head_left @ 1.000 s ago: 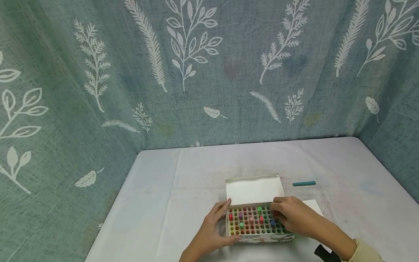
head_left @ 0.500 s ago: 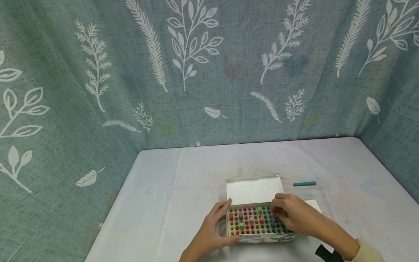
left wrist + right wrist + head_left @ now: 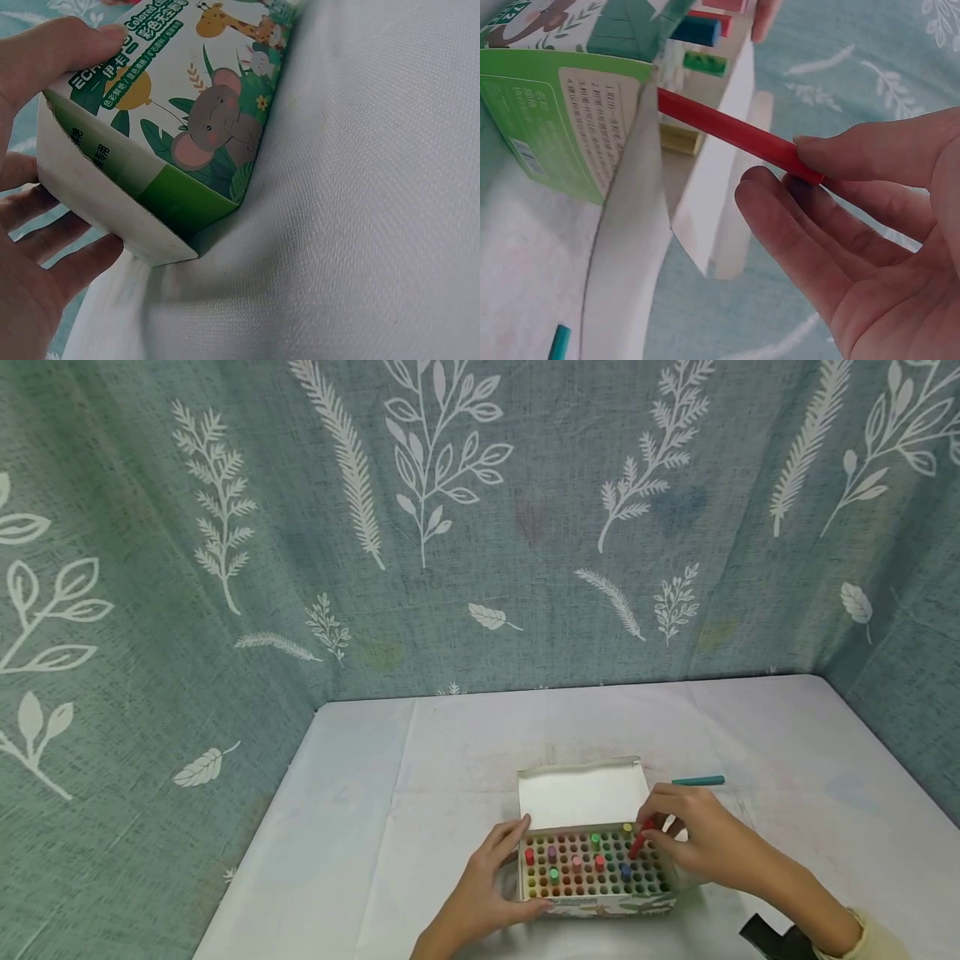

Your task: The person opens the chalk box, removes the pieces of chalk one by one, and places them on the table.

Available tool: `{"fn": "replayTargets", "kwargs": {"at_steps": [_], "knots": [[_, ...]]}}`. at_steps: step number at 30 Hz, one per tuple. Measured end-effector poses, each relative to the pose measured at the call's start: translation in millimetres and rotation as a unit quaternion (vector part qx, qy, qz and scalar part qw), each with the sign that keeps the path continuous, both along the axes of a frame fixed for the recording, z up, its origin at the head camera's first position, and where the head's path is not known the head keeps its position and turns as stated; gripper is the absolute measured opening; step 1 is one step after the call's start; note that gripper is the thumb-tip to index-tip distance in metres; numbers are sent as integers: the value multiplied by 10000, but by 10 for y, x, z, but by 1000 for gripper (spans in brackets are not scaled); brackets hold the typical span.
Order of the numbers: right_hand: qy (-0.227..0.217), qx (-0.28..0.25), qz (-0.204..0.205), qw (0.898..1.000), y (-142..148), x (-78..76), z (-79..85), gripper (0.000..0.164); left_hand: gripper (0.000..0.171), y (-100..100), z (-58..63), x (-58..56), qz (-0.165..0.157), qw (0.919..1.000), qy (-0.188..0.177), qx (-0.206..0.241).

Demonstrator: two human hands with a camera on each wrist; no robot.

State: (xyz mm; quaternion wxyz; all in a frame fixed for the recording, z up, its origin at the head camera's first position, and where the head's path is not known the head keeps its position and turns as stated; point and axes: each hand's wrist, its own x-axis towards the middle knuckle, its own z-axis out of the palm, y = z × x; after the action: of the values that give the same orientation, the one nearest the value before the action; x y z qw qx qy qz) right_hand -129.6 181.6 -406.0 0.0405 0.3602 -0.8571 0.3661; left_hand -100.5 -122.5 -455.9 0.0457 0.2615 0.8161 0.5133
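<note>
A white patterned chalk box (image 3: 615, 907) stands on the table with its white lid (image 3: 583, 795) raised. Its holed insert holds several upright chalks, among them a blue chalk (image 3: 626, 872) and a yellow chalk (image 3: 627, 830). My left hand (image 3: 480, 893) grips the box's left end, thumb at the front and fingers towards the back; the left wrist view shows the thumb on the printed face (image 3: 217, 124). With thumb and fingertips, my right hand (image 3: 701, 837) pinches a tilted red chalk (image 3: 735, 135). Whether its lower end sits in a hole, I cannot tell.
A teal chalk (image 3: 701, 781) lies on the white table (image 3: 450, 752) behind my right hand. Patterned green-blue cloth (image 3: 540, 635) hangs around the table. An open end flap (image 3: 630, 217) of the box stands near my right hand.
My right hand has moved right with the red chalk, which now shows plainly between its fingers. The yellow chalk has come into view. The left hand and box stay put.
</note>
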Motion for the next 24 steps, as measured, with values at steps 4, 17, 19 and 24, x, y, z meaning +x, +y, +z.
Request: {"fn": "replayTargets", "kwargs": {"at_steps": [4,17,19,24], "knots": [[217,-39,-36,9998,54,11,33,19,91,-6,-116,-30,18,10000,34,11],[489,-615,-135,9968,231,12,108,34,93,-69,-382,-106,166,9991,254,-307],[570,-706,-231,9956,259,12,116,35,93,-70,-385,-109,144,9987,360,-321],[780,-937,-444,9915,330,8,126,38,92,-67,-393,-111,119,9990,304,-300]]}}
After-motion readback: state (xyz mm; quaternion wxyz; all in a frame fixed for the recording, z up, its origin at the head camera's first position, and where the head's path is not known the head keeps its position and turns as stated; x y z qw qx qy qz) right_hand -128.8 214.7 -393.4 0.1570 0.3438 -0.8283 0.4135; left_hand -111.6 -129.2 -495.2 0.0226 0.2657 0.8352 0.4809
